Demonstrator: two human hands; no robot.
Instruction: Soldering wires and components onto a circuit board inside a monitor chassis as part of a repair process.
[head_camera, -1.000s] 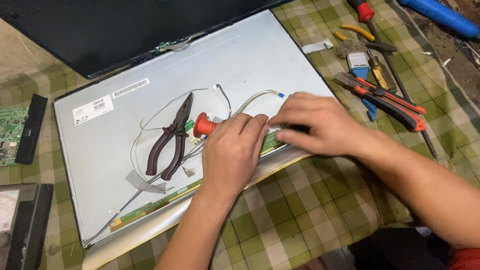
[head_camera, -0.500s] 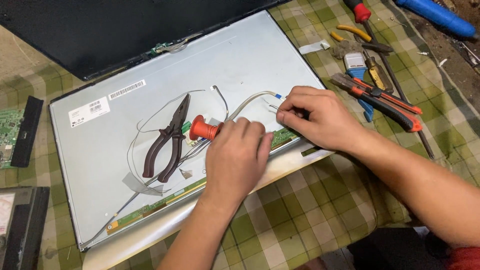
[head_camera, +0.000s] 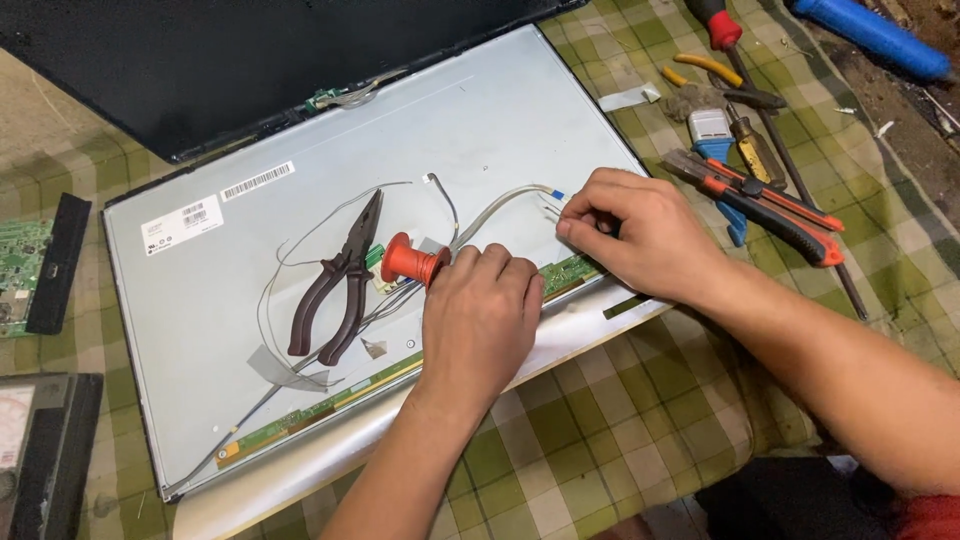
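Cloth: a green checked cloth is covering the work surface, carrying everything.
Panel: a grey display panel is lying back-side up, with a green circuit strip running along its near edge.
Left hand: it's curling knuckles-up over that near edge, touching the red spool; whether the fingers are gripping anything, I cannot tell.
Right hand: it's pinching thin white wires between thumb and fingertips, just above the strip.
Pliers: dark-handled, lying flat on the panel, left of the spool.
Spool: red, lying on its side beside the left-hand knuckles.
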